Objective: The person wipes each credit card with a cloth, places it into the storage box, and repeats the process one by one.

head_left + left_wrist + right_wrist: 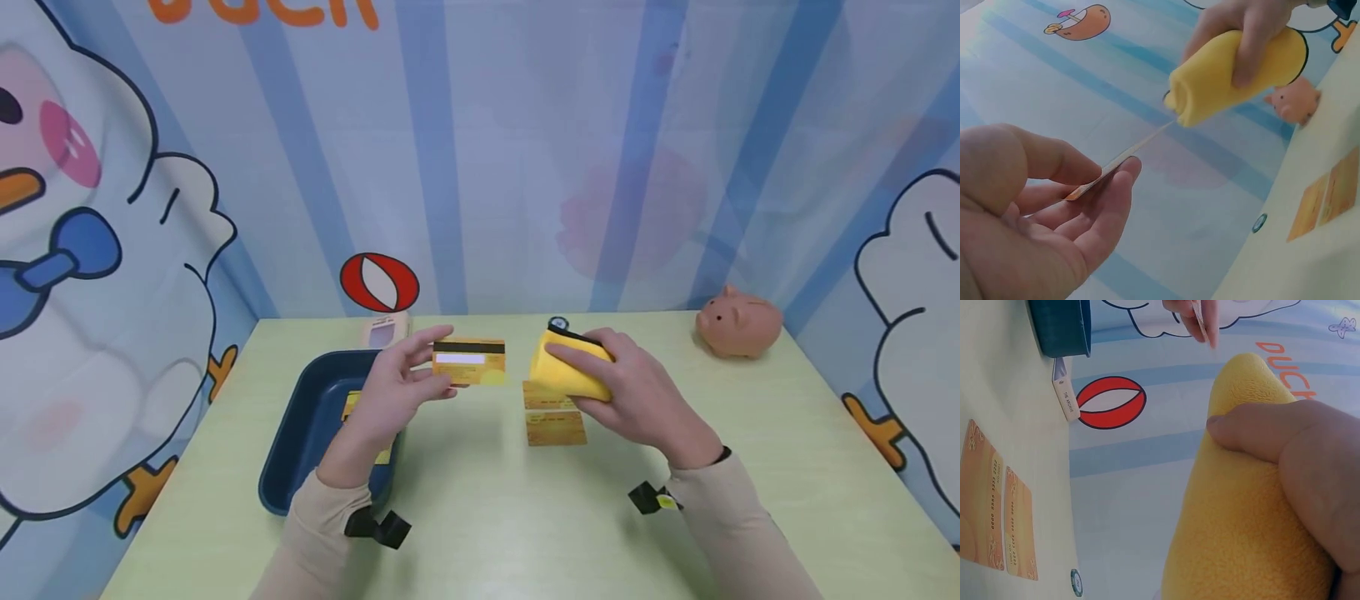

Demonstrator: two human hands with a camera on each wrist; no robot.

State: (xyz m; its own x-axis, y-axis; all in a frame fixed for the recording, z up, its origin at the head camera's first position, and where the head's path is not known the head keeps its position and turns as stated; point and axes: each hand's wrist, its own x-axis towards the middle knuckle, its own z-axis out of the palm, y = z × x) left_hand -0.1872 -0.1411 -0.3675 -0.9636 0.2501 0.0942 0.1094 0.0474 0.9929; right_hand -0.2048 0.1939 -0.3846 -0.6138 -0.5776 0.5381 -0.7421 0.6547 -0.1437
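Observation:
My left hand (pixel 393 383) pinches a gold bank card (pixel 468 371) by its left end, between thumb and fingers. The card's black stripe and white strip face me in the head view. My right hand (pixel 641 396) grips a folded yellow cloth (pixel 573 367) with a dark edge. In the left wrist view the cloth (pixel 1210 81) is close to the card's far end; whether they touch I cannot tell. Below the right hand, two gold cards (pixel 555 429) lie on the table, one just behind the other, the far one partly covered by the cloth.
On the left stands a dark blue tray (pixel 273 450) with yellow cards in it, partly hidden by my left arm. Behind it is a small pale box (pixel 387 328). A round chip (pixel 558 322) lies at the table's back edge. A pink piggy bank (pixel 738 325) stands at the back right.

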